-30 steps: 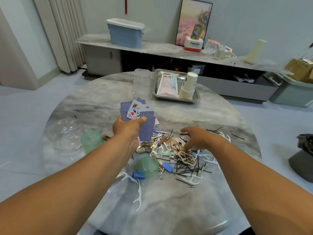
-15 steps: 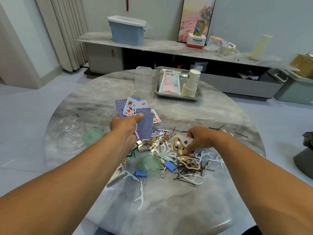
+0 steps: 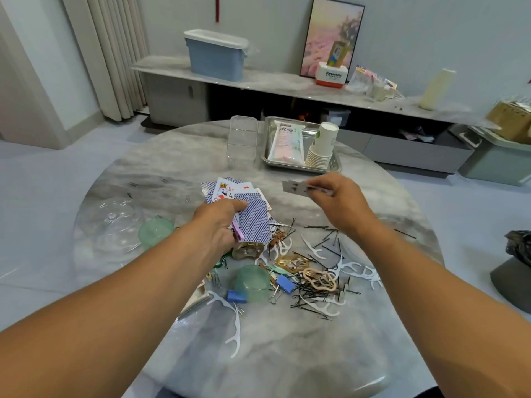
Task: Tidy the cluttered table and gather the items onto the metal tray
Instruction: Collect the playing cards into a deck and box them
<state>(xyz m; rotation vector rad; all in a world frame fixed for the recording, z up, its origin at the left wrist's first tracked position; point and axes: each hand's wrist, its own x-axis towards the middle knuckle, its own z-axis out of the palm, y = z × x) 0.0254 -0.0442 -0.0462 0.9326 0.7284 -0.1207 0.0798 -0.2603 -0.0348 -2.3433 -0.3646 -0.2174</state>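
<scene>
Nearest on the marble desk (image 3: 287,369) lie white floss picks (image 3: 234,334), then a tangle of black hairpins (image 3: 313,294), 2 blue binder clips (image 3: 284,283), a green cup (image 3: 253,281) on its side and gold hair clips (image 3: 319,278). These small pieces are the likeliest to be lost: a sweeping forearm could scatter them off the edge.

Above the pile, the left hand (image 3: 218,225) is clamped on a loose fan of playing cards (image 3: 253,222), thumb on top. The fan is uneven, and I judge that cards could slide out if the grip eases. The right hand (image 3: 337,201) pinches 1 card (image 3: 298,186) in the air, just right of the fan; merging it carelessly could push others out.

Farther on, the metal tray (image 3: 301,167) holds a packet (image 3: 287,145) and a leaning stack of paper cups (image 3: 321,147), which a dropped deck might topple. A clear box (image 3: 242,139) stands just beside the tray.
</scene>
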